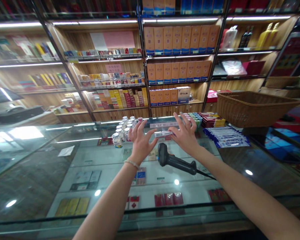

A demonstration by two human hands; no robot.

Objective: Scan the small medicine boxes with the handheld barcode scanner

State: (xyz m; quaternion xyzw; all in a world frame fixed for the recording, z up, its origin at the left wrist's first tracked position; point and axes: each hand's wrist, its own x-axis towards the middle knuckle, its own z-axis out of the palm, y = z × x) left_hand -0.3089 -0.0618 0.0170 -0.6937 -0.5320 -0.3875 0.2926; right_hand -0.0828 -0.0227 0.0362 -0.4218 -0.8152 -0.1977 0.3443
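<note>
My left hand is above the glass counter, fingers spread, its thumb near the left end of a small white box with a barcode. At that box's right end is my right hand, fingers also apart; whether either hand touches the box cannot be told. Behind the small box lies a longer pale strip with lettering. A black handheld scanner rests on the glass between my forearms, its cable running right. Small white-capped bottles stand in rows beside my left hand.
A wicker basket sits on the right, behind blue-and-white packets and red packs. Several cans stand behind my right hand. A paper scrap lies on the left glass. Shelves of boxes line the wall.
</note>
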